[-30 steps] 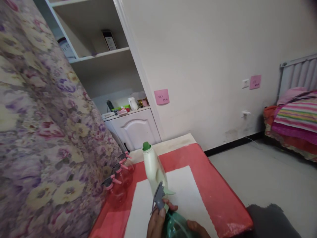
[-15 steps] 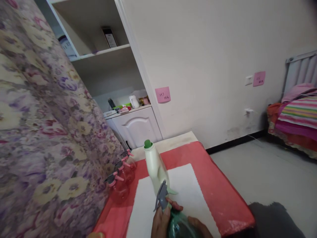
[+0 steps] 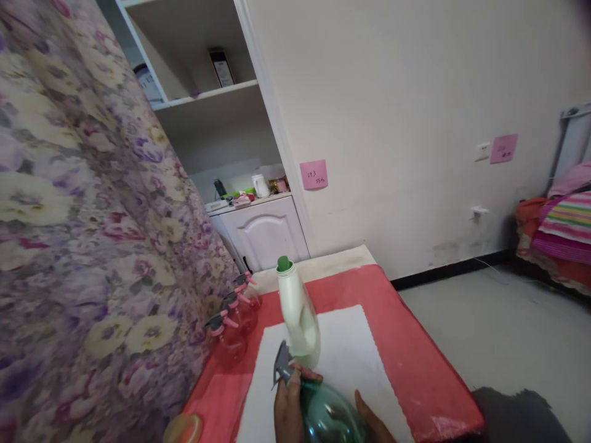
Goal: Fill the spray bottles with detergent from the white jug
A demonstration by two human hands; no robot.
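Observation:
A green see-through spray bottle (image 3: 330, 412) with a grey trigger head (image 3: 281, 363) leans to the left low in the view. My left hand (image 3: 289, 403) closes round its neck just under the trigger head. On the other side, my right hand (image 3: 372, 421) lies against the bottle's body, partly cut off by the bottom edge. Just beyond the hands a pale green detergent jug (image 3: 298, 314) stands upright on a white mat (image 3: 355, 351). Its green spout (image 3: 284, 263) shows, with no cap on it.
Several clear spray bottles with pink collars (image 3: 231, 335) line the left edge of the red-covered table (image 3: 415, 369). A round lid-like thing (image 3: 183, 427) sits at the near left corner. A floral curtain (image 3: 115, 258) hangs close on the left; a white wall (image 3: 392, 184) rises behind.
The view has swung slightly left. The spray bottle leans further left and shows more of its body. My right hand's fingers have moved up along its side. The jug stays standing.

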